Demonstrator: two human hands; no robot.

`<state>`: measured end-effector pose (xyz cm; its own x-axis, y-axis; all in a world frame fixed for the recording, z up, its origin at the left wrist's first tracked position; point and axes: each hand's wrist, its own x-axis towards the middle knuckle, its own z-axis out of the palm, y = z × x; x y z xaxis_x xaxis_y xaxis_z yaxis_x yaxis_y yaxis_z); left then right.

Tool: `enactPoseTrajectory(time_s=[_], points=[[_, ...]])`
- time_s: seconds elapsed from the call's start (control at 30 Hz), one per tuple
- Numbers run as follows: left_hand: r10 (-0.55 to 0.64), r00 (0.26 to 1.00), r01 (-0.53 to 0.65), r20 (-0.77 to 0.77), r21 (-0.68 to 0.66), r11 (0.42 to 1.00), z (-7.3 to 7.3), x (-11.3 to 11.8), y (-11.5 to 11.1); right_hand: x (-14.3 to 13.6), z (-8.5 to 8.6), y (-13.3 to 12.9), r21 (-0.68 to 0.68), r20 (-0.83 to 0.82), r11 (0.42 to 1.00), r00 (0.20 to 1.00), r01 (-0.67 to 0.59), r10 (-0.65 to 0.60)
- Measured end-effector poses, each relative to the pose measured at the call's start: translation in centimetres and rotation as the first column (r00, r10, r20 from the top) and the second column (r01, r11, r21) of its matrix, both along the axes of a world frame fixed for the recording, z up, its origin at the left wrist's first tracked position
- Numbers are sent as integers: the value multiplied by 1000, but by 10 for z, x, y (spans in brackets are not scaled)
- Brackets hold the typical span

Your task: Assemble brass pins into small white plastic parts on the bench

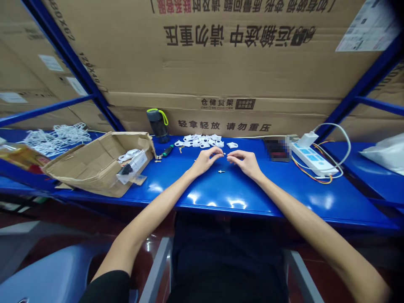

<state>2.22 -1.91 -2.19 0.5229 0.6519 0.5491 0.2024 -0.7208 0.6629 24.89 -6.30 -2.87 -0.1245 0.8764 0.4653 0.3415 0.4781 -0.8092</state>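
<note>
My left hand (206, 161) and my right hand (248, 163) face each other above the blue tabletop, fingertips almost meeting. Both have thumb and fingers curled into a pinch. A tiny whitish piece (224, 154) shows between the fingertips, too small to name, and I cannot tell which hand grips it. Just below the hands lies a small metal pin-like part (221, 171). Behind them is a pile of white plastic ring-shaped parts (202, 141), with one separate white part (232, 145) to its right.
A cardboard box (91, 168) with bagged parts stands at left, beside a green-black screwdriver (167, 150) and small brass-coloured pieces (158, 158). A dark bottle (158, 126) stands behind. At right are a dark red-black object (277, 149) and a power strip (315, 160) with cables.
</note>
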Motion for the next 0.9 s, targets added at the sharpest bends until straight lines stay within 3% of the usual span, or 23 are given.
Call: enactPoseTrajectory(time_s=[0.2, 0.47, 0.9], points=[[73, 995, -69, -73, 67, 995, -1, -2, 4, 4, 0, 2, -12, -8, 1000, 1000, 20, -20], [63, 993, -47, -99, 152, 987, -8, -3, 8, 4, -5, 6, -30, -54, 998, 998, -46, 45], [64, 993, -50, -98, 141, 989, -12, 2, 5, -2, -5, 2, 35, 52, 998, 997, -61, 59]])
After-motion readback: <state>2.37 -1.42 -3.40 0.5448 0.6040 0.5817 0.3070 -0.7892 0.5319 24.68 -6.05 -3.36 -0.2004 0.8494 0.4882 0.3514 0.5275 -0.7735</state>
